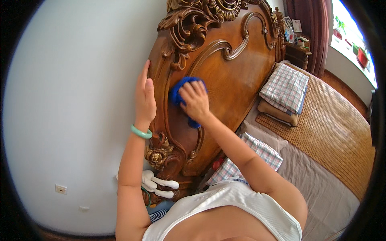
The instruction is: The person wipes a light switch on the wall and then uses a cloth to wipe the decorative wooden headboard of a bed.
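A carved wooden headboard (229,81) with scrollwork and gilded flowers rises before me. My right hand (196,101) presses a blue cloth (181,82) flat against its brown panel, near the left-hand moulding. The cloth and fingers are slightly blurred, and part of the cloth hangs below the palm. Along the headboard's outer side edge, my left hand (145,98) stands upright with straight fingers and holds nothing. Its palm faces the wood, and the thumb is apart from the fingers. A pale green bangle (141,132) circles the left wrist.
Folded checked bedding (285,87) and a checked pillow (262,150) lie on the bed, partly covered by a woven mat (328,120). White figurine legs (162,183) jut out below my left forearm. A cluttered nightstand (297,55) stands beyond. The wall (75,90) is at left.
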The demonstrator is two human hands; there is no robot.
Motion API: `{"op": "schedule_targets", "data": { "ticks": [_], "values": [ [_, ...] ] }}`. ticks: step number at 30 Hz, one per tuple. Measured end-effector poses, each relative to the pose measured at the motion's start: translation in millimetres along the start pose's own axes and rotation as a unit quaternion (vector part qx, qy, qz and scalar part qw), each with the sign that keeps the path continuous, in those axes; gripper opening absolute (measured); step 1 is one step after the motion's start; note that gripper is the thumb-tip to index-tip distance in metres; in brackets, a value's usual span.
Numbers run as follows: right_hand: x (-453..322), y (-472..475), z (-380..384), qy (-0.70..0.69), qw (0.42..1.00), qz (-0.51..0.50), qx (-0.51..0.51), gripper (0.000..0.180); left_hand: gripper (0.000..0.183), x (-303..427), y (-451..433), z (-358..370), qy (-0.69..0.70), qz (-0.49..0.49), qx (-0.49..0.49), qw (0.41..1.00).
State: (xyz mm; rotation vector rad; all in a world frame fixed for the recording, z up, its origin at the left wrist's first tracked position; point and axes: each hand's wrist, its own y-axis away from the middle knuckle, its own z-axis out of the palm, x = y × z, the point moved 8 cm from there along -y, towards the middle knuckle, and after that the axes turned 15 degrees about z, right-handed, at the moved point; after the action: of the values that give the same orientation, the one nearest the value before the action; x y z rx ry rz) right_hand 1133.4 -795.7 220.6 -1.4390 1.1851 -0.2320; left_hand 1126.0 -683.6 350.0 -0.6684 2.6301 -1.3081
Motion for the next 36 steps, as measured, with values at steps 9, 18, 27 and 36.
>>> {"op": "schedule_targets", "data": {
  "ticks": [9, 18, 27, 36],
  "values": [
    [212, -121, -15, -0.030, 0.965, 0.219, 0.138, 0.035, 0.063, 4, -7, 0, -0.020, -0.040, -0.009, 0.999],
    [250, -77, -2, -0.416, 0.770, 0.427, 0.227, 0.042, 0.054, -2, -4, 2, -0.055, -0.082, -0.021, 0.995],
    [39, -86, -62, 0.038, 0.974, 0.076, 0.212, 0.041, 0.050, 8, -5, -3, -0.035, -0.036, 0.009, 0.999],
    [51, -128, -91, -0.118, 0.973, 0.187, -0.059, 0.034, 0.055, 7, -5, -3, -0.058, -0.028, 0.000, 0.998]
  ]
}}
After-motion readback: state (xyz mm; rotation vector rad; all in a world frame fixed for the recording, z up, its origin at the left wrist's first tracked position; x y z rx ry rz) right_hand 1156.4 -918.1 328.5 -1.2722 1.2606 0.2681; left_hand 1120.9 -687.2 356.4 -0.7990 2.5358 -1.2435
